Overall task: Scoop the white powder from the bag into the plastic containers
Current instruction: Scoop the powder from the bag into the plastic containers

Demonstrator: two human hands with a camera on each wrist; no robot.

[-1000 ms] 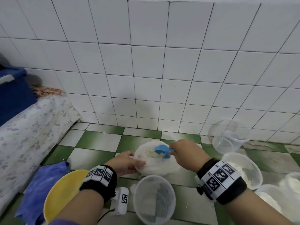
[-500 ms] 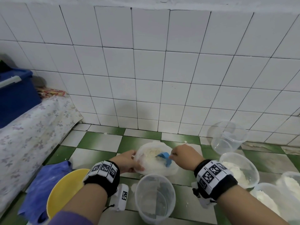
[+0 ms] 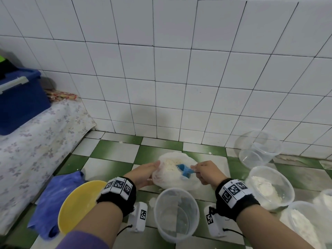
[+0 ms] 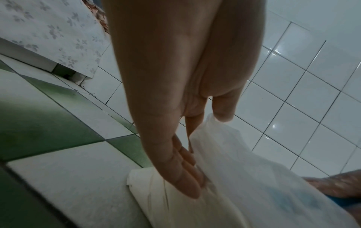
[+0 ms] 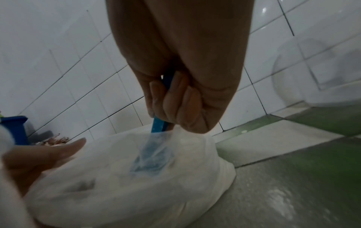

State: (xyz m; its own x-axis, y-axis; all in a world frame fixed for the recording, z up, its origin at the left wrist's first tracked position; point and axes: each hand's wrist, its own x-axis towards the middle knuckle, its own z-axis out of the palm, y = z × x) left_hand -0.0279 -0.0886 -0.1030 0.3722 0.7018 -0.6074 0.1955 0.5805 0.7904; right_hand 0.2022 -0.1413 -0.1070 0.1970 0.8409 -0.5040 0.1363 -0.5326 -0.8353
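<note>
A clear plastic bag (image 3: 172, 178) of white powder lies on the green-and-white tiled floor. My left hand (image 3: 143, 174) holds the bag's left rim between thumb and straight fingers (image 4: 187, 182), keeping the mouth open. My right hand (image 3: 206, 172) grips the handle of a blue scoop (image 3: 185, 170), whose bowl is inside the bag mouth on the powder. In the right wrist view the scoop (image 5: 154, 155) shows through the plastic. An empty clear container (image 3: 177, 214) stands just in front of the bag.
To the right, one container (image 3: 269, 187) holds powder and others (image 3: 303, 223) sit at the frame edge. Empty nested containers (image 3: 256, 150) lean by the tiled wall. A yellow bowl (image 3: 75, 205) and a blue cloth (image 3: 52, 198) lie at left, beside a flower-patterned covered ledge (image 3: 36, 141).
My right hand has lowered the blue scoop deeper into the bag mouth. My left hand stays on the bag's rim. The view has tilted slightly.
</note>
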